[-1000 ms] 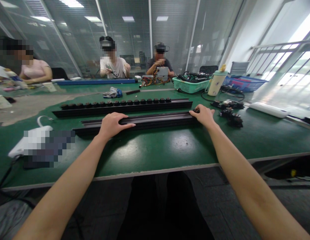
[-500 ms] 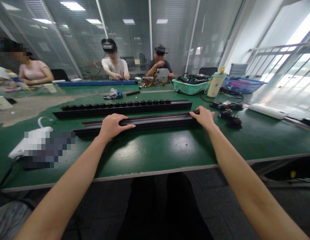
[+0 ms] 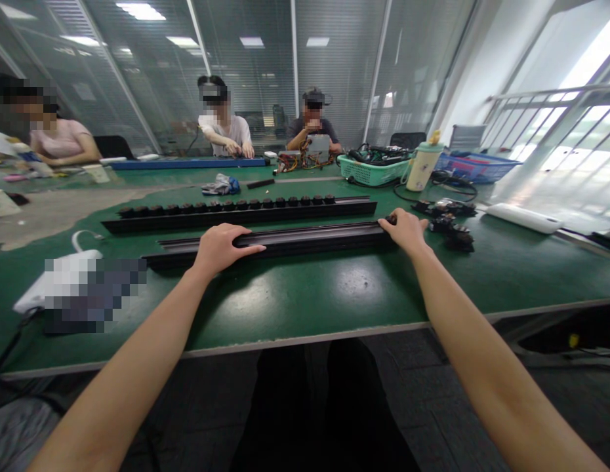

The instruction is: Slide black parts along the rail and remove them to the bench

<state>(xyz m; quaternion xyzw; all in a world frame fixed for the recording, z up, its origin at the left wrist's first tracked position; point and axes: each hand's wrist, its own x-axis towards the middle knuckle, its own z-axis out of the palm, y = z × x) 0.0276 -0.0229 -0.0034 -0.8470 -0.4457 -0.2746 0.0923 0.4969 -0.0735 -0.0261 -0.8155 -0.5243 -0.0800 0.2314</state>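
Note:
A long black metal rail [image 3: 280, 241] lies across the green-topped workbench [image 3: 305, 295] in front of me. My left hand [image 3: 223, 249] rests over its middle and grips it. Near the rail's right end, my right hand [image 3: 406, 231] curls its fingers over the bar. Just beyond lies a second black rail [image 3: 236, 211], with a row of several round black knobs along its top. Neither hand touches that second rail.
Black electronic parts with cables [image 3: 450, 223] lie right of my right hand. Farther back stand a green basket of wires [image 3: 374, 169], a cream bottle [image 3: 422, 167] and a blue crate [image 3: 475, 167]. A pixelated white object [image 3: 79, 288] sits left. Several co-workers [image 3: 226, 134] work across the bench.
My right hand sits slightly farther right along the rail. My left hand stays in place on the bar, and the rail has not visibly moved.

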